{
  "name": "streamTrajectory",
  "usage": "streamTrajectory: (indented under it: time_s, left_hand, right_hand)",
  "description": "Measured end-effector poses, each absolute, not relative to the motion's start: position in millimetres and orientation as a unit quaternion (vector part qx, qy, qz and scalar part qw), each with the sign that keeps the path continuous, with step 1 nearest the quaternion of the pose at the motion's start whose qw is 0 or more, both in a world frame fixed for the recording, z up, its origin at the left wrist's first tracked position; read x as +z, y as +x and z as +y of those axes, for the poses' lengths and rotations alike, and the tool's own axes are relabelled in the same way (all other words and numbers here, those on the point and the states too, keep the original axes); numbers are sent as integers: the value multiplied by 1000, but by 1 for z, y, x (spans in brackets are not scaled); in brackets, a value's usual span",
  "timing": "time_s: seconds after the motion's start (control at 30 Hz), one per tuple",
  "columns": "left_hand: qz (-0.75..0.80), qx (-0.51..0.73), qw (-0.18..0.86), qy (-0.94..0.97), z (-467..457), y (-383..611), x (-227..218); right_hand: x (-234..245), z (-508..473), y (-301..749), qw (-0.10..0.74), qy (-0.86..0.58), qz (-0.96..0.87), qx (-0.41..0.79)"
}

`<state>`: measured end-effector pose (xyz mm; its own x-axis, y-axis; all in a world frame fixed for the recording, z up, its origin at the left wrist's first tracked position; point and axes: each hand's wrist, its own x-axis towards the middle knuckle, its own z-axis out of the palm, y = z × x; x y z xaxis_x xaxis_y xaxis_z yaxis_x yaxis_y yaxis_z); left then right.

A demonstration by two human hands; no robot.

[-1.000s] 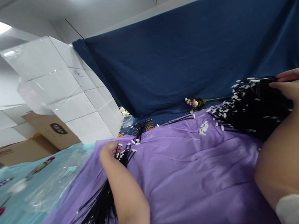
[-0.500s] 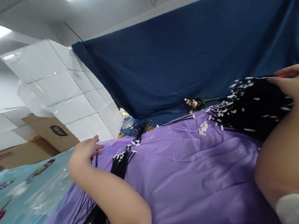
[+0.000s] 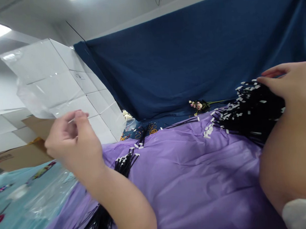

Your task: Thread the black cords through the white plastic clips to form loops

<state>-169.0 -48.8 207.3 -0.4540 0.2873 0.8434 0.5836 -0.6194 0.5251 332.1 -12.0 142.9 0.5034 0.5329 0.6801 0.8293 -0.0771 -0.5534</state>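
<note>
My left hand (image 3: 75, 140) is raised over the left part of the table, its fingers curled and thumb pressed against them. Whatever it may hold is hidden. Below my left forearm lies a bundle of black cords with white tips (image 3: 123, 164), partly covered by the arm. My right hand (image 3: 291, 80) reaches to a large heap of black cords (image 3: 258, 108) with many white tips. Its thumb and forefinger are slightly apart, right at the heap's upper edge, and I see no cord lifted between them.
A purple cloth (image 3: 193, 181) covers the table, with loose white tips (image 3: 208, 130) on it. Behind are a flower sprig (image 3: 199, 105) and a blue curtain (image 3: 185, 57). White boxes (image 3: 49, 76) and a cardboard box (image 3: 23, 155) stand left, beside a turquoise cloth (image 3: 21, 215).
My left hand has risen and come closer to the camera, its fingers closing from a looser pose. My right hand has shifted left along the top of the cord heap.
</note>
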Motion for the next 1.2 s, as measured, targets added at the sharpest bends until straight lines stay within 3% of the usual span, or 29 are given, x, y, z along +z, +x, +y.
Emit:
streamTrajectory:
  time_s: [0.07,0.17,0.37,0.47,0.57,0.73,1.03,1.2]
  left_hand:
    - [-348,-786,49,-508,-47,-147,211]
    - [-280,-756,-109,-581,-45,-123,212]
    - [-271,-655,-253,-659,-38,-99,206]
    - [-265,-611,-306,-680,-34,-88,203]
    - [-266,-568,-339,-701,-33,-77,200]
    - [-260,-531,-357,-723,-32,-67,196]
    - [-205,-477,-414,-748,-41,-60,192]
    - [-193,-470,-423,-750,-41,-58,191]
  right_hand:
    - [148,-8,326,470,-728,-472,-164]
    - [158,-8,310,455,-739,-472,-158]
    - [178,-33,257,577,-597,-557,-27]
    - [187,-48,234,588,-531,-609,27]
    - [194,-57,216,551,-464,-684,116]
    - [195,-57,176,385,-361,-830,181]
    - [186,-46,123,438,-260,-841,184]
    - [187,-45,124,401,-242,-858,212]
